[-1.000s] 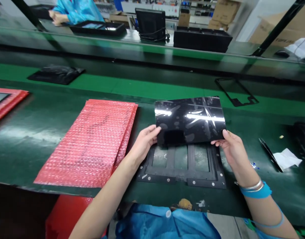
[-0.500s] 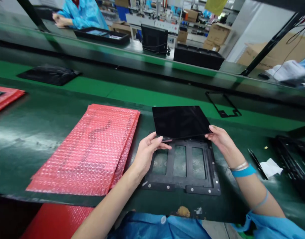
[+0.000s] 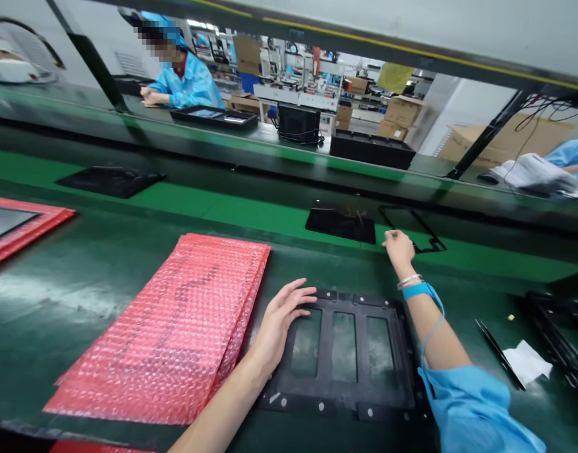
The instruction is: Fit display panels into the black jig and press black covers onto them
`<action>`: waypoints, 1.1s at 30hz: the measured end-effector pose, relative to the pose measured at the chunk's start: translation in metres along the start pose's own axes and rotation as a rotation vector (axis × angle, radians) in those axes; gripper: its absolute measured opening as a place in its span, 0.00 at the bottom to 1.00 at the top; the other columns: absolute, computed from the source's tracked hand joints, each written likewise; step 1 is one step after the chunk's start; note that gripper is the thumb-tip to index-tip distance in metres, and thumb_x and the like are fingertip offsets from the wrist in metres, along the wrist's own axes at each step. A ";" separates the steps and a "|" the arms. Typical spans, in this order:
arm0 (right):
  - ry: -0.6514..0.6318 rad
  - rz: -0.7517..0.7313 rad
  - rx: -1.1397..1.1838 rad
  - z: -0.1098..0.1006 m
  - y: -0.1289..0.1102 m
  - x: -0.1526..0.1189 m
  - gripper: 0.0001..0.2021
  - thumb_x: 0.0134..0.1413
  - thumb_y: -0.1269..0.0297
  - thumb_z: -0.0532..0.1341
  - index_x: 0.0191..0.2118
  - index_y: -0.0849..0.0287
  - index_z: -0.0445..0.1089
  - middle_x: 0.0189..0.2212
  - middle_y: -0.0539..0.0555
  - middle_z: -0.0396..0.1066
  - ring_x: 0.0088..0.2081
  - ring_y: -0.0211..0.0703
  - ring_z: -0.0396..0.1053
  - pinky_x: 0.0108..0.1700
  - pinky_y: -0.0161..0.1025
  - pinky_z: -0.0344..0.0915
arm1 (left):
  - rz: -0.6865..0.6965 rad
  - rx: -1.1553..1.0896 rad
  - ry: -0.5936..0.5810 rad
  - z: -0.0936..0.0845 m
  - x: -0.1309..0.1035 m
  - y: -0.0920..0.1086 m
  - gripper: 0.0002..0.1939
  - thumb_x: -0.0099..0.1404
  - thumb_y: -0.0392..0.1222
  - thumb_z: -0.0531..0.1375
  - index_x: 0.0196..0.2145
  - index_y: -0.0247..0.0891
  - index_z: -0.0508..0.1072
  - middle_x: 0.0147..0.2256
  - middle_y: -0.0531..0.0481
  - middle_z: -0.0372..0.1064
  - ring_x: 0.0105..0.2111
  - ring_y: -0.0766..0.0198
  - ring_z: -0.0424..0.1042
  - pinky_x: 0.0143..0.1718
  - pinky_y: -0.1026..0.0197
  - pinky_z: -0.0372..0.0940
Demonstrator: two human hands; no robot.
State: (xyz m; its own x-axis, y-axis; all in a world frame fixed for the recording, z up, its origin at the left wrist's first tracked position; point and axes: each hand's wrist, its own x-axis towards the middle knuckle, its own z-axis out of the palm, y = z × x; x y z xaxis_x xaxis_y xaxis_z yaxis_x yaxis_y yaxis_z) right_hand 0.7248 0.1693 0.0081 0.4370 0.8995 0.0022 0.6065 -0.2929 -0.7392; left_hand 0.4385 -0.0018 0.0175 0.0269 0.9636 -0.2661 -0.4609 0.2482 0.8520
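My left hand rests at the upper left corner of a black fixture plate, fingers stretched out and holding nothing. The plate has three rectangular openings and several small silver discs along its edges. Farther forward, my right hand has its fingers curled together; whether anything thin is between them cannot be made out. Left of it, a glossy black panel lies on the green strip, apart from the fingers. Partly behind the right hand is a thin black frame.
Stacked red bubble-wrap bags lie left of the plate. Tweezers and a white paper scrap are at right, beside black frames. A dark sheet lies far left. Beyond the ledge sits a co-worker.
The glossy black panel has left both hands and now lies on the green strip. My right hand has moved forward; my left stays by the plate. The view has tilted up.
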 end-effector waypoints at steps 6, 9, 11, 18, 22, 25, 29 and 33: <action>0.139 0.020 -0.332 -0.028 0.035 0.009 0.22 0.62 0.65 0.60 0.60 0.65 0.66 0.56 0.71 0.70 0.63 0.62 0.60 0.63 0.62 0.54 | -0.015 0.000 -0.051 0.000 0.000 -0.001 0.18 0.57 0.47 0.69 0.44 0.36 0.78 0.43 0.38 0.79 0.41 0.53 0.77 0.40 0.59 0.67; 0.117 -0.002 -0.394 -0.029 0.037 0.013 0.22 0.58 0.69 0.59 0.58 0.64 0.69 0.51 0.73 0.74 0.61 0.63 0.64 0.61 0.60 0.56 | -0.009 0.016 -0.071 -0.003 0.003 -0.002 0.17 0.57 0.47 0.69 0.43 0.36 0.79 0.42 0.39 0.79 0.40 0.53 0.77 0.39 0.59 0.67; 0.097 -0.015 -0.403 -0.031 0.034 0.016 0.25 0.54 0.69 0.61 0.59 0.62 0.69 0.48 0.69 0.76 0.58 0.63 0.68 0.59 0.58 0.59 | -0.005 0.034 -0.093 -0.005 0.005 -0.003 0.17 0.57 0.47 0.69 0.42 0.36 0.80 0.40 0.39 0.79 0.39 0.53 0.77 0.38 0.59 0.66; -0.051 -0.166 -0.254 -0.056 0.028 -0.018 0.22 0.45 0.63 0.65 0.50 0.55 0.74 0.42 0.56 0.79 0.47 0.53 0.76 0.51 0.48 0.69 | 0.126 0.107 -0.067 -0.001 0.000 0.000 0.19 0.56 0.48 0.69 0.43 0.36 0.78 0.39 0.42 0.79 0.38 0.56 0.76 0.39 0.59 0.65; -0.204 -0.405 -0.163 -0.079 0.052 -0.089 0.19 0.43 0.61 0.65 0.45 0.54 0.75 0.44 0.55 0.79 0.46 0.50 0.76 0.53 0.47 0.70 | 0.379 0.081 0.047 0.000 -0.011 0.011 0.19 0.57 0.44 0.67 0.47 0.40 0.76 0.43 0.45 0.78 0.40 0.57 0.76 0.40 0.59 0.67; -0.263 -0.710 -0.262 -0.095 0.080 -0.150 0.16 0.50 0.59 0.63 0.46 0.51 0.75 0.43 0.55 0.79 0.48 0.55 0.76 0.53 0.55 0.71 | 0.536 0.149 0.128 -0.016 -0.022 0.026 0.19 0.59 0.45 0.66 0.49 0.41 0.74 0.47 0.45 0.77 0.44 0.56 0.76 0.41 0.58 0.68; -0.399 -0.934 -0.373 -0.108 0.105 -0.207 0.17 0.57 0.63 0.60 0.52 0.48 0.72 0.48 0.52 0.78 0.52 0.51 0.75 0.51 0.48 0.73 | 0.684 0.593 0.346 -0.065 -0.033 0.048 0.19 0.61 0.48 0.65 0.48 0.41 0.75 0.48 0.44 0.76 0.48 0.53 0.75 0.49 0.53 0.67; -0.444 -1.027 -0.431 -0.108 0.104 -0.225 0.19 0.59 0.67 0.57 0.56 0.49 0.69 0.46 0.53 0.79 0.49 0.49 0.75 0.46 0.45 0.74 | 0.628 1.129 0.597 -0.122 -0.032 0.052 0.20 0.60 0.47 0.62 0.48 0.39 0.75 0.51 0.39 0.73 0.54 0.44 0.70 0.56 0.43 0.63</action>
State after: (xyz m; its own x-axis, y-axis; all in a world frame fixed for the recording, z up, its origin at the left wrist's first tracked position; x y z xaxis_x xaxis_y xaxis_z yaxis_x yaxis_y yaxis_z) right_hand 0.7610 -0.0986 0.0033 -0.5974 0.7851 0.1634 0.7473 0.6190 -0.2418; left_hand 0.3058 -0.0315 0.0150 -0.4168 0.8260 0.3795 0.6952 0.0207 0.7186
